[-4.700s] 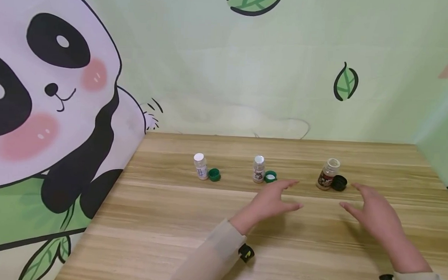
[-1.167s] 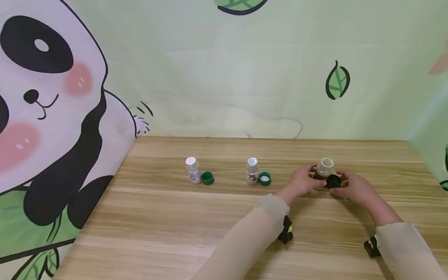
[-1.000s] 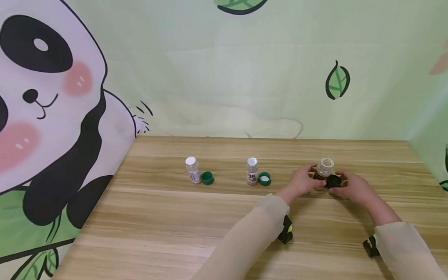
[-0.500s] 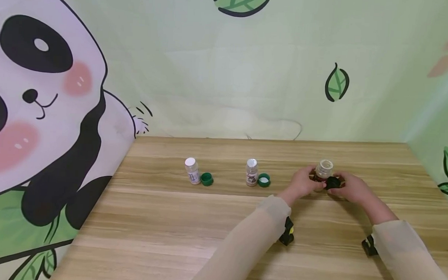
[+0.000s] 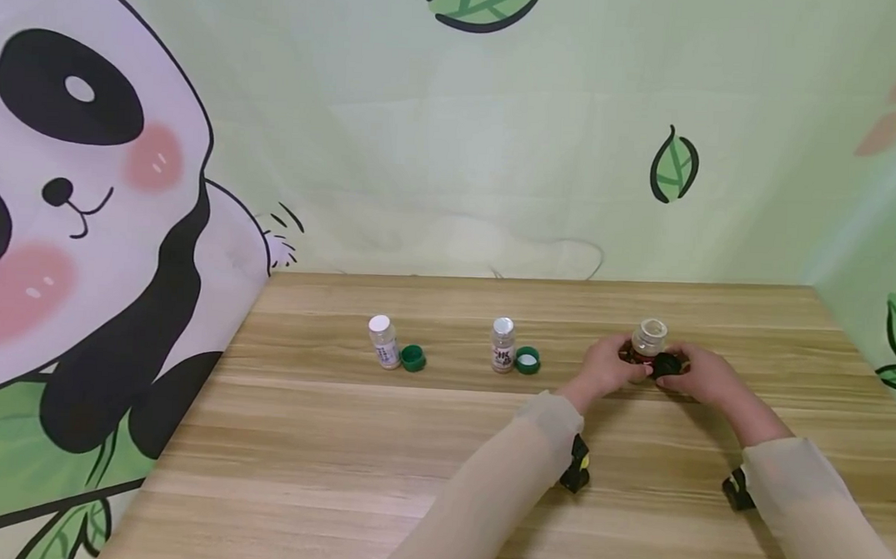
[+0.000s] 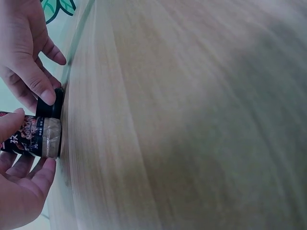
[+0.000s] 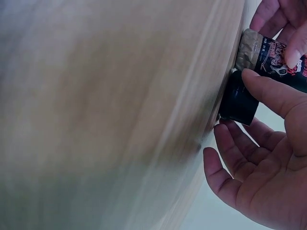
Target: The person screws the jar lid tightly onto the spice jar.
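Observation:
In the head view, a small glass spice jar (image 5: 649, 338) with a dark label stands uncapped at the right of the wooden table. My left hand (image 5: 607, 367) grips it from the left, thumb in front and fingers behind, hiding most of the label. Against its right side sits a black screw cap (image 5: 666, 366), pinched by my right hand (image 5: 706, 376) between thumb and fingers. The left wrist view shows the labelled jar (image 6: 31, 134) with brownish contents at its base. Seen from the right wrist, the black cap (image 7: 238, 98) rests at the table surface beside the jar.
Two more small jars stand left along the table (image 5: 336, 441): a white-topped jar (image 5: 384, 342) with a green cap (image 5: 413, 358) beside it, and a silver-topped jar (image 5: 503, 345) with another green cap (image 5: 528, 360). A panda-print cloth (image 5: 424, 145) hangs behind.
From hovering apart in front of the jars, both hands have come to the right-hand one, the left onto the jar, the right onto its black cap. Over the last second they barely move.

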`<state>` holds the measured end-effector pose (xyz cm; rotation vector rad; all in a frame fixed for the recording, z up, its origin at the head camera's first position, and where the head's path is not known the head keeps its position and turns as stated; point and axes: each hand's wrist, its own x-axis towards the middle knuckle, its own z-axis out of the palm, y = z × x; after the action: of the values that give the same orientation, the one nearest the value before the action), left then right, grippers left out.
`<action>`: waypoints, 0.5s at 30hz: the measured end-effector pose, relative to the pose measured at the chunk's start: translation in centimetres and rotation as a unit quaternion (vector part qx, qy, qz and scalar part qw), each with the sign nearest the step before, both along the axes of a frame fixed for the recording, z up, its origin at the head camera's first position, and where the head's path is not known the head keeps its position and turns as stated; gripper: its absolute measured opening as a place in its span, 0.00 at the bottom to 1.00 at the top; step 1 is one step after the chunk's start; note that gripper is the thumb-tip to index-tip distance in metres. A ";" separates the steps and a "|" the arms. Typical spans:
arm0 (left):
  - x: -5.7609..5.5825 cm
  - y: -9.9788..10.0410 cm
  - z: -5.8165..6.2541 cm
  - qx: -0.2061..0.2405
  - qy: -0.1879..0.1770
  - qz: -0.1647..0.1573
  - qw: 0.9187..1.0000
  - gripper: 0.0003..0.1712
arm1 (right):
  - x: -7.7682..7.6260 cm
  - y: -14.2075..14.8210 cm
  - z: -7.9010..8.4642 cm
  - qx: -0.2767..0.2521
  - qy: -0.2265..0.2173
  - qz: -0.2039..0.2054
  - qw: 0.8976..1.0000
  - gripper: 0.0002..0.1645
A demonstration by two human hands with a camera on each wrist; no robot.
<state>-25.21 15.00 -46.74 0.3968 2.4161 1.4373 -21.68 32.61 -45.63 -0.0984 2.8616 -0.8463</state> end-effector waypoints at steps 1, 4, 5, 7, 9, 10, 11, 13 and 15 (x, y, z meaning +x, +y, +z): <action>0.0 0.0 0.0 -0.004 0.003 0.000 1.000 0.27 | 0.0 0.0 0.0 0.001 0.000 0.001 1.000 0.34; 0.0 0.0 0.1 -0.012 0.005 0.000 1.000 0.26 | 0.0 -0.1 0.1 0.002 0.000 0.000 1.000 0.33; 0.0 0.0 0.2 -0.012 0.002 0.001 1.000 0.26 | 0.0 -0.1 0.1 0.002 -0.001 -0.001 1.000 0.33; 0.0 0.0 0.3 -0.015 -0.007 0.006 1.000 0.27 | -0.1 -0.1 0.1 0.001 0.000 -0.003 1.000 0.32; 0.0 0.0 0.4 -0.017 -0.016 0.010 1.000 0.28 | -0.1 -0.1 0.1 0.001 0.000 -0.005 1.000 0.31; 0.0 0.0 0.5 -0.017 -0.019 0.011 1.000 0.28 | 0.0 -0.1 0.2 0.000 0.002 -0.006 1.000 0.31; 0.0 0.0 0.5 -0.020 -0.020 0.012 1.000 0.28 | 0.0 -0.1 0.2 -0.001 0.003 -0.007 1.000 0.31; -0.1 0.0 0.5 -0.025 -0.015 0.010 1.000 0.28 | 0.0 -0.1 0.2 -0.002 0.005 -0.011 1.000 0.31; -0.1 0.0 0.5 -0.027 -0.013 0.008 1.000 0.28 | 0.1 0.0 0.2 -0.007 0.005 -0.015 1.000 0.32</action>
<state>-25.27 14.98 -46.29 0.3452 2.4358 1.3712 -21.58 32.65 -45.42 -0.0627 2.8739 -0.8727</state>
